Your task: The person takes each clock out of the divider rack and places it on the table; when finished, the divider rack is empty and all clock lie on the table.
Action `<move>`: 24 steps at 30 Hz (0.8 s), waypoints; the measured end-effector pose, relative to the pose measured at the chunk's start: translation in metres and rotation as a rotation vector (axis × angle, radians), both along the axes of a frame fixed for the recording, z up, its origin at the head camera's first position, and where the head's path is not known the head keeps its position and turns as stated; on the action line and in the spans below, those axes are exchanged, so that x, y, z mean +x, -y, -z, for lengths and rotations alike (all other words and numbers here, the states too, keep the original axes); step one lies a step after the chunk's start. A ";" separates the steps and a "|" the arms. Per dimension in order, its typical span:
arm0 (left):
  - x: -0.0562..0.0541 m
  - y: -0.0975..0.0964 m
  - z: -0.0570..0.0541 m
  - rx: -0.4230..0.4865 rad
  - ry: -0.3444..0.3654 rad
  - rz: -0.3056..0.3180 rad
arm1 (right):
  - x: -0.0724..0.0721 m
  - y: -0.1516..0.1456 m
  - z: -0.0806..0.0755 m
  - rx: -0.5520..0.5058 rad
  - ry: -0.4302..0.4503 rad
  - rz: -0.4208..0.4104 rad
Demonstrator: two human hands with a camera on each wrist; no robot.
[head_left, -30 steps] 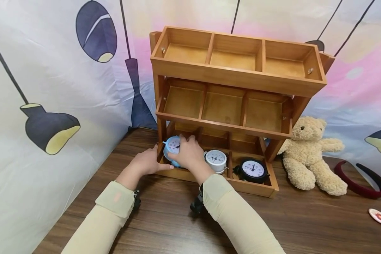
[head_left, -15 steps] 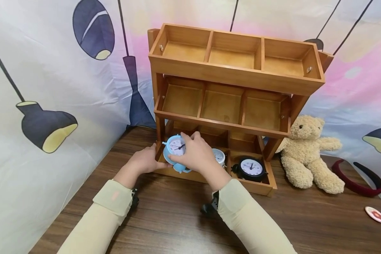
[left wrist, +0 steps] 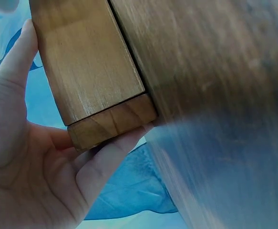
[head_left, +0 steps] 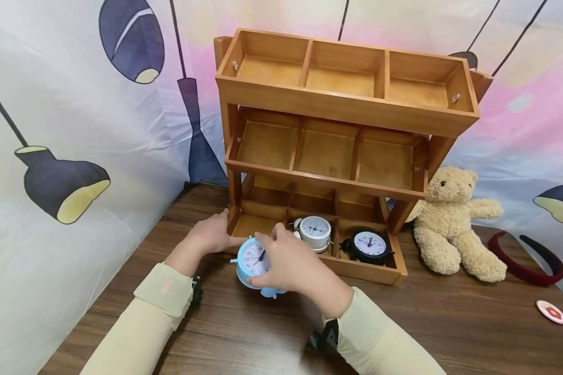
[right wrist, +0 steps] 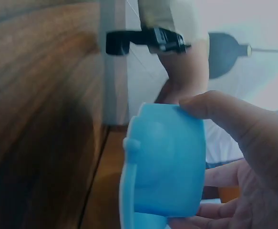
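My right hand [head_left: 293, 263] holds a light blue alarm clock [head_left: 255, 259] by its round case, in front of the shelf's bottom tier. The right wrist view shows the clock's blue body [right wrist: 167, 157] between thumb and fingers, lifted off the table. With my left hand [head_left: 209, 234] I grip the front left corner of the wooden shelf's bottom tier [head_left: 356, 271]; thumb and fingers lie on either side of that wooden corner [left wrist: 96, 67] in the left wrist view. A white alarm clock [head_left: 314, 232] sits in the middle bottom compartment, and a black alarm clock [head_left: 369, 245] in the right one.
Two upper tiers of the shelf [head_left: 347, 107], each divided into three, overhang the bottom one. To the right, a teddy bear [head_left: 455, 224] sits beside a dark red headband [head_left: 527, 260]. A round badge [head_left: 551, 311] lies on the brown wooden table [head_left: 450, 323].
My right hand has taken the light blue clock out of the bottom left compartment and moved it toward me, past the tier's front edge. The left hand stays at the shelf corner.
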State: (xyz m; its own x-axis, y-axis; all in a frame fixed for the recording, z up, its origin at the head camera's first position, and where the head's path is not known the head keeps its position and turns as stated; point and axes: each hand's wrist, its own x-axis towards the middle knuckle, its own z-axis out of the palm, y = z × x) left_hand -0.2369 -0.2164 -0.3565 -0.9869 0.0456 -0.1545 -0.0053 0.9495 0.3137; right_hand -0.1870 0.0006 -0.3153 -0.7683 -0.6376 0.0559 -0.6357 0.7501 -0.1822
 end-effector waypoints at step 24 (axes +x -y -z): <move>0.006 -0.001 -0.001 -0.001 -0.019 -0.007 | 0.022 0.036 0.030 0.136 0.009 -0.096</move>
State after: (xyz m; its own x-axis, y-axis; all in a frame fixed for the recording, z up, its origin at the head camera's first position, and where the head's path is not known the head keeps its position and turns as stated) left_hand -0.2314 -0.2152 -0.3552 -0.9900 0.0382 -0.1359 -0.0063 0.9499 0.3125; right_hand -0.1647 -0.0355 -0.3457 -0.7036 -0.7094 -0.0421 -0.7045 0.7040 -0.0894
